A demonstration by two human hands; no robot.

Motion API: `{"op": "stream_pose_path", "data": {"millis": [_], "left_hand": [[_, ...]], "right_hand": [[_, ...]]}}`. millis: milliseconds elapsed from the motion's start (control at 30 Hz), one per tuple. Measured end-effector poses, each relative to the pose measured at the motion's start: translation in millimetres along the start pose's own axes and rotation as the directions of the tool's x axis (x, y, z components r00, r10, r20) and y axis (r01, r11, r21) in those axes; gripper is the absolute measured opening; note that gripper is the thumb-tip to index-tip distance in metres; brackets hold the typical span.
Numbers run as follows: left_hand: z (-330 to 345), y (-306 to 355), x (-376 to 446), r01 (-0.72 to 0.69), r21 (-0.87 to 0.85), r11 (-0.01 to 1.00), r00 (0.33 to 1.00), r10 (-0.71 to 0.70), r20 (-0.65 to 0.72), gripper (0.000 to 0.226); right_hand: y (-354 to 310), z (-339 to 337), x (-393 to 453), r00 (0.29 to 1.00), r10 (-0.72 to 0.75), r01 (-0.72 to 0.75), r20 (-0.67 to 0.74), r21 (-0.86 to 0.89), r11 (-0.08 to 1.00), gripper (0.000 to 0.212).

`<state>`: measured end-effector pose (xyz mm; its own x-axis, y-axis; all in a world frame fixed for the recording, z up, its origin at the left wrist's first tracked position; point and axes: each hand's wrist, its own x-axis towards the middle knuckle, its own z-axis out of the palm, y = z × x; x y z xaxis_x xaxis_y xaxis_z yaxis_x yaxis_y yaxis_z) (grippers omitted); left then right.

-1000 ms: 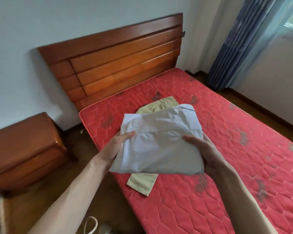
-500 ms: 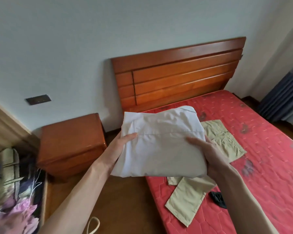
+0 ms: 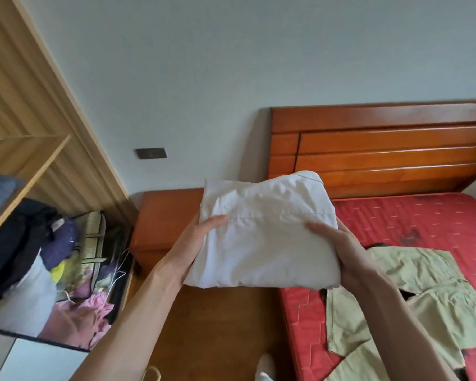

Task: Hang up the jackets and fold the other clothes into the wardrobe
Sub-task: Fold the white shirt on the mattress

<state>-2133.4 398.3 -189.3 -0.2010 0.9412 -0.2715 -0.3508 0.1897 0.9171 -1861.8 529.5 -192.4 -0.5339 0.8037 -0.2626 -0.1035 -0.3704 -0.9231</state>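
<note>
Change: the view has swung left from the bed; the wardrobe [image 3: 39, 166] now shows.
Grip: left hand [image 3: 197, 240] and right hand [image 3: 341, 251] clasp the folded white shirt [image 3: 264, 240] by its sides.
Position: above the floor, near the nightstand [image 3: 165, 215].
Meaning: shelving likely comes next; khaki garment [image 3: 423, 292] lies unfolded on the mattress [image 3: 423, 215].

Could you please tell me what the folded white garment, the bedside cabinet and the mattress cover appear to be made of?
Folded white garment: thin woven cloth, probably cotton, matte, with fine creases and a stitched seam. Bedside cabinet: reddish-brown wood or veneer, glossy varnish with soft reflections. Mattress cover: red quilted fabric, slight sheen, stitched into panels, with dark marks.
</note>
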Motion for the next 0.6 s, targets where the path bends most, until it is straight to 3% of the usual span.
{"op": "stream_pose_path", "data": {"millis": [300,533,600], "left_hand": [[-69.9,29.2,42.4,-0.057,0.036,0.998,0.966,0.064,-0.250,0.040],[-99.5,59.1,93.4,-0.119,-0.027,0.993,0.898,0.096,-0.429,0.072],[-108.7,67.4,108.0,-0.145,-0.065,0.987,0.884,0.100,-0.456,0.067]], "right_hand": [[-14.2,57.2,113.5,0.974,0.068,-0.068,0.217,-0.011,0.998,0.050],[-42.4,86.5,208.5,0.932,0.119,-0.113,0.341,-0.040,0.993,0.044],[-49.5,94.0,235.2,0.912,0.140,-0.133,0.384,-0.045,0.990,0.043]]}}
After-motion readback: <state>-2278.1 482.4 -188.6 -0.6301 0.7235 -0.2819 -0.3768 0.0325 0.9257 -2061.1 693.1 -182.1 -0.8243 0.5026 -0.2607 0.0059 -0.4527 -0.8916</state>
